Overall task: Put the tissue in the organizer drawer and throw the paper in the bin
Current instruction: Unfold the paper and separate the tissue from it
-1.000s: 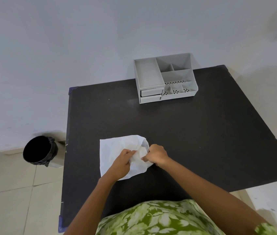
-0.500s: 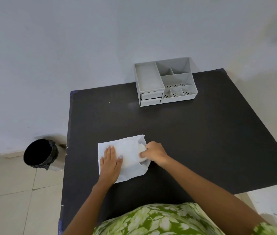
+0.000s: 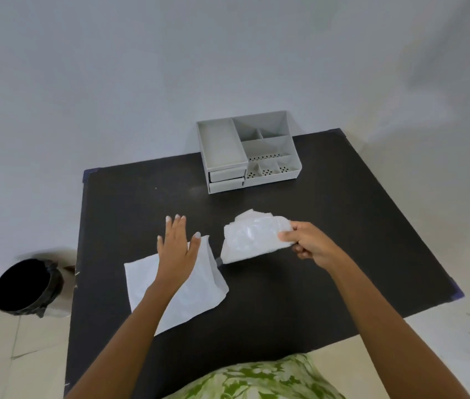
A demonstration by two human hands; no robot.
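Observation:
A white paper bag (image 3: pixel 199 292) lies flat on the black table (image 3: pixel 343 240), its mouth facing right. My left hand (image 3: pixel 177 249) presses down on it, palm flat and fingers spread. Just right of the bag's mouth and a little above the table, my right hand (image 3: pixel 304 241) pinches the right end of a white tissue pack (image 3: pixel 252 237). The grey organizer (image 3: pixel 249 155) stands at the table's far edge; its two small drawers (image 3: pixel 226 180) at front left are pushed in. On the floor to the left stands the black-lined bin (image 3: pixel 23 286), open.
A pale wall rises right behind the table. Tiled floor shows left and right of the table. My green patterned clothing fills the bottom edge of the view.
My right hand has pulled the tissue pack out of the paper bag and moved it right. My left hand went from gripping the bag's mouth to lying flat on the bag.

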